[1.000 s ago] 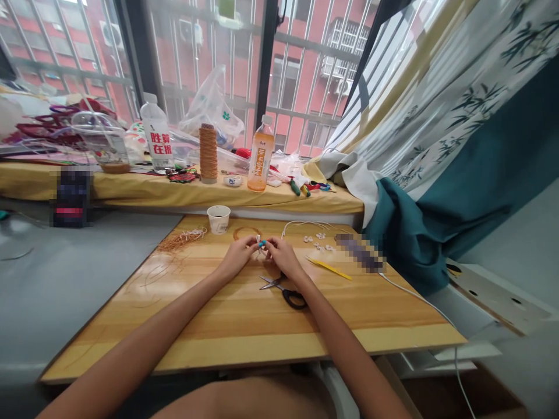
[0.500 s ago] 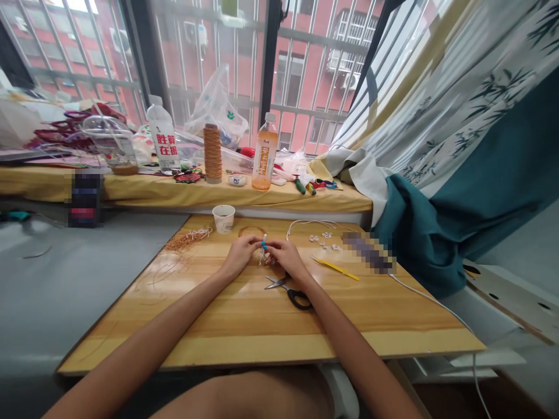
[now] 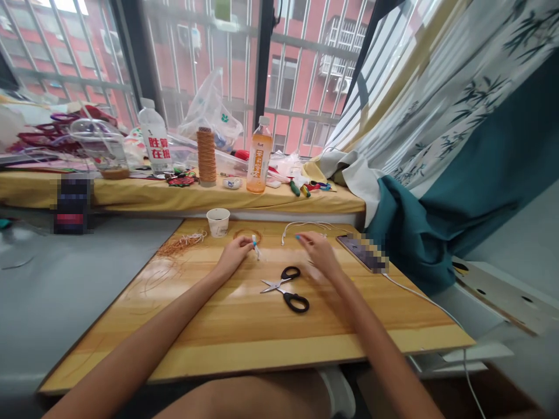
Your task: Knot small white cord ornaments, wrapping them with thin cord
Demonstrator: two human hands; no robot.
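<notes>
Unlike in the earlier frame, the right hand [image 3: 321,251] is being held well apart from the left hand [image 3: 234,255], toward the dark flat phone [image 3: 358,251]. Nearest, open black-handled metal scissors [image 3: 278,286] are being supported by the pale wooden table [image 3: 209,331]. Beyond them, a small white-and-blue piece [image 3: 257,252] is being pinched in the left fingertips; whether anything is being gripped by the right cannot be told. Farther off, a white paper cup [image 3: 218,223] is being kept upright.
</notes>
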